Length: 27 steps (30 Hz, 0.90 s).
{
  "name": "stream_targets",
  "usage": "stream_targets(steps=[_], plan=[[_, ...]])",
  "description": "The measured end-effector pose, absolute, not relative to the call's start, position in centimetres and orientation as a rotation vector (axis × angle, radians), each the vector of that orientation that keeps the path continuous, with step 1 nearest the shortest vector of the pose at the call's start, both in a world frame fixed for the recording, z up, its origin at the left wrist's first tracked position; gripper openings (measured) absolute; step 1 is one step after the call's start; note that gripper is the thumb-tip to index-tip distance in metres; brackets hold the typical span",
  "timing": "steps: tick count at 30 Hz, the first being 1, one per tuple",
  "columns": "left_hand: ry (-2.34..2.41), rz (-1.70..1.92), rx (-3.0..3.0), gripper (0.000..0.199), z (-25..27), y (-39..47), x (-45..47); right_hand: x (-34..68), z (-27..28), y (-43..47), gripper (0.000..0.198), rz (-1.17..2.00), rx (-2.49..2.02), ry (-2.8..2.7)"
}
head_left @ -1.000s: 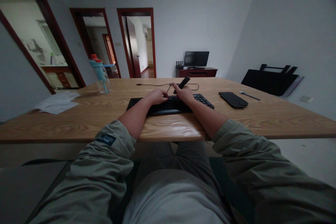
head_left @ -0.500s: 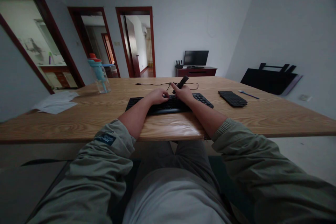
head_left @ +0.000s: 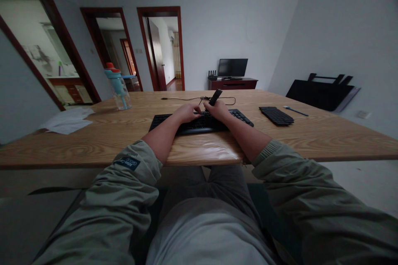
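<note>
A black keyboard (head_left: 199,126) lies on the wooden table in front of me. My right hand (head_left: 217,109) is closed around a thick black stick-like handle (head_left: 215,97) that slants up and away above the keyboard. The handle's lower end is hidden by my fingers, so I cannot tell its kind. My left hand (head_left: 188,113) rests over the keyboard's middle, fingers curled down and thumb near the index finger. What those fingertips grip, if anything, is hidden. A thin black cable (head_left: 183,99) runs behind the keyboard.
To the right lie a block of black keys (head_left: 276,116) with a ragged edge and a slim blue brush (head_left: 295,110). White paper sheets (head_left: 66,120) and a clear bottle (head_left: 120,89) with a red lid stand left. The table's edge (head_left: 202,163) is close to my body.
My right hand and the black handle have shifted slightly, the handle standing a little more upright. The left hand stays over the keyboard. The whole view has moved a touch.
</note>
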<state>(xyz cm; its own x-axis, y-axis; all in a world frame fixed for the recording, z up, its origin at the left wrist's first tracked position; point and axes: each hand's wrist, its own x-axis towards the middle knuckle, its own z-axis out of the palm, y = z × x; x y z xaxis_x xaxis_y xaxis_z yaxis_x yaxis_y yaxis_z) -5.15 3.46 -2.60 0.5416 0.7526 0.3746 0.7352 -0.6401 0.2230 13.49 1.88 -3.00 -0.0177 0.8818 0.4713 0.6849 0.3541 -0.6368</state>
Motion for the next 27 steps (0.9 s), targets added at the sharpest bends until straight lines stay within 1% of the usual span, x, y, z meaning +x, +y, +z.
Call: stream_targets(steps=[3,8,19,27], plan=[[1.365,0.673,2.705,0.027,-2.5,3.3,-5.2,13.3,-2.9,1.7,0.028,0.225,-1.339,-1.831],[1.355,0.618,2.737,0.023,-2.6,3.5,-5.1,13.4,-2.7,1.7,0.024,0.233,-1.229,-1.931],[1.472,0.563,2.708,0.028,-2.3,3.3,-4.6,12.3,-2.7,3.3,0.022,0.342,-1.356,-1.793],[1.471,0.573,2.690,0.024,-2.1,2.7,-4.5,12.4,-3.0,3.7,0.022,0.375,-1.369,-1.816]])
